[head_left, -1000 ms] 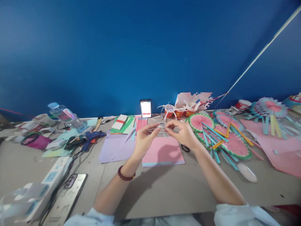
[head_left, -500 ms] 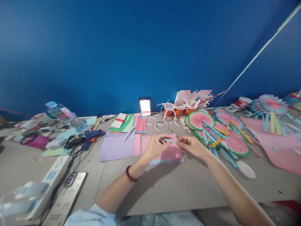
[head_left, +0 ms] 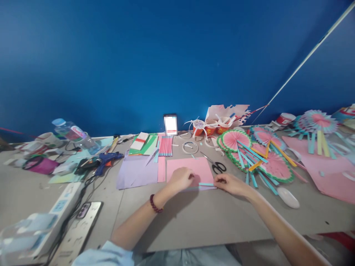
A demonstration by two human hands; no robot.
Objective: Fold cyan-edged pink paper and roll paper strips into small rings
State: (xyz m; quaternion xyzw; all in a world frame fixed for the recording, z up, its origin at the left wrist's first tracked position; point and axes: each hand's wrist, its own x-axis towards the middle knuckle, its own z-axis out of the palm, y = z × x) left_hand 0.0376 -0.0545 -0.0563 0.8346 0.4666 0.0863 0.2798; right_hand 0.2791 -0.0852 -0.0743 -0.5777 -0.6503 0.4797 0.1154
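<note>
A pink paper sheet (head_left: pixel 199 168) lies flat on the table in front of me. A narrow light-blue paper strip (head_left: pixel 206 184) lies near its lower right edge. My right hand (head_left: pixel 229 183) pinches the strip's right end between thumb and fingers. Above the sheet's left half is my left hand (head_left: pixel 181 179), fingers curled inward and apart from the strip; whether anything is between its fingertips is hidden. Black-handled scissors (head_left: pixel 219 167) rest just beyond my right hand, blades towards the back left. A small blue scrap (head_left: pixel 193 156) sits at the sheet's far edge.
Purple sheets (head_left: pixel 137 173), green sheets (head_left: pixel 142 145) and a row of pink folded strips (head_left: pixel 165 146) lie left of centre. Watermelon-like paper fans (head_left: pixel 237 141) crowd the right. A blue glue gun (head_left: pixel 108 160), a power strip (head_left: pixel 59 210) and a phone (head_left: pixel 83 231) occupy the left.
The blue strip has come down towards the sheet's lower right edge with my right hand. My left hand has parted from it and moved slightly down. The scissors now show fully.
</note>
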